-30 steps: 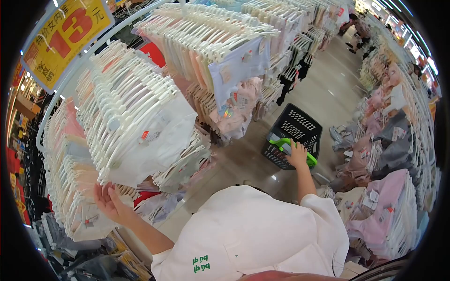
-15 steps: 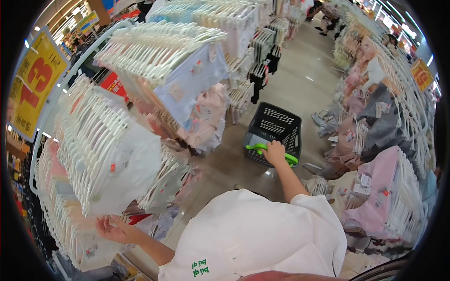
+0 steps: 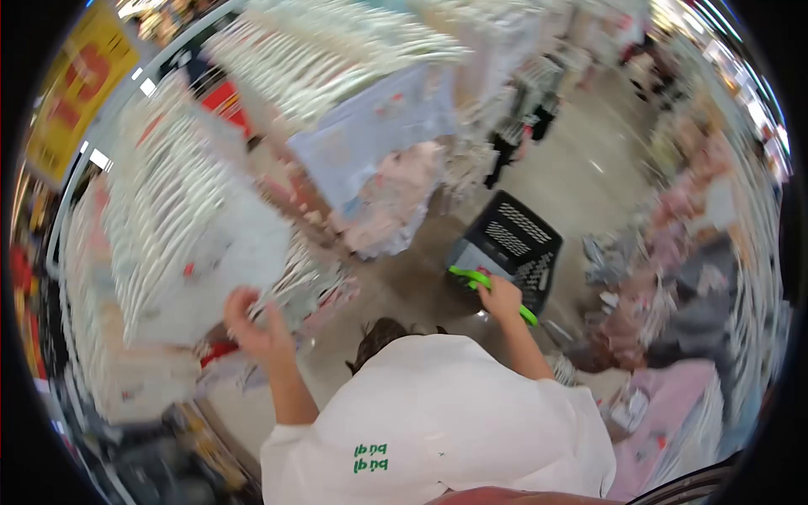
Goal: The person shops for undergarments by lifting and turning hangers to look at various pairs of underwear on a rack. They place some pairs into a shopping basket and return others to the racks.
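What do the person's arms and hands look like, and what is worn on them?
The left hand and the right hand are bare, without gloves. The arms are uncovered below the short sleeves of a loose white top with small green lettering. No watch or ring shows, but the picture is blurred.

One black basket [image 3: 515, 238] with one green handle [image 3: 468, 277], one yellow sign [image 3: 77, 84], two hands [image 3: 255, 326] [image 3: 502, 298].

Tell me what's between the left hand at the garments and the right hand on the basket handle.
Head view: bare floor and a dark tuft, seemingly hair, between left hand and right hand gripping the green handle.
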Tool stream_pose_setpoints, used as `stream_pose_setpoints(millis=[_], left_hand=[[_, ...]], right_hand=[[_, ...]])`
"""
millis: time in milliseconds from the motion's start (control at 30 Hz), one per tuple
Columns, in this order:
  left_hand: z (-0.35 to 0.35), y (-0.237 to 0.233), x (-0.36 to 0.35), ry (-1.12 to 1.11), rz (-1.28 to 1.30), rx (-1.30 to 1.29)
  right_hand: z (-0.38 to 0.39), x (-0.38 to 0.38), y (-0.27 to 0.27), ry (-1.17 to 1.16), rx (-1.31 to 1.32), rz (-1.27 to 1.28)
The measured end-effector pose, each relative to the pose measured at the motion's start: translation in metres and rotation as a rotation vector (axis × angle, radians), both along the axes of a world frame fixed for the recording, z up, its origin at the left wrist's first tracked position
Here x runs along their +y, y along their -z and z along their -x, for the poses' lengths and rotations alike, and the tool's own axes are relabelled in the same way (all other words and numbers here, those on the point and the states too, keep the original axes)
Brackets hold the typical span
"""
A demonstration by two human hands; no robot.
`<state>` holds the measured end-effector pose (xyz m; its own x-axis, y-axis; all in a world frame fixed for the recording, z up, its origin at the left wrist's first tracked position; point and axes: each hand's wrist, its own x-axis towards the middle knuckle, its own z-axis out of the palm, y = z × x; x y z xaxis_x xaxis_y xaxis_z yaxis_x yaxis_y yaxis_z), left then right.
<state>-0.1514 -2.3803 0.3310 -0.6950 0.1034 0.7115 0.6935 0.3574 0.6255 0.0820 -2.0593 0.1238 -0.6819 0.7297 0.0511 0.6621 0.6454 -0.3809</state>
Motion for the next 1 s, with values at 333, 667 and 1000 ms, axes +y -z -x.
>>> stream_pose_setpoints(millis=[333,667,1000], left_hand=[[0.041,-0.036,0.056,0.251,0.126,-0.059],[0.101,-0.103,0.152,0.228,0.215,0.283],[0.099,-0.096,0.158,0.131,0.241,0.621]], right_hand=[[0.017,0.053,-0.013,-0.061,0.163,0.228],[0.223,0.097,-0.302,-0.370,0.850,-0.461],[0.273,0.142,-0.306,-0.615,0.856,-0.666]])
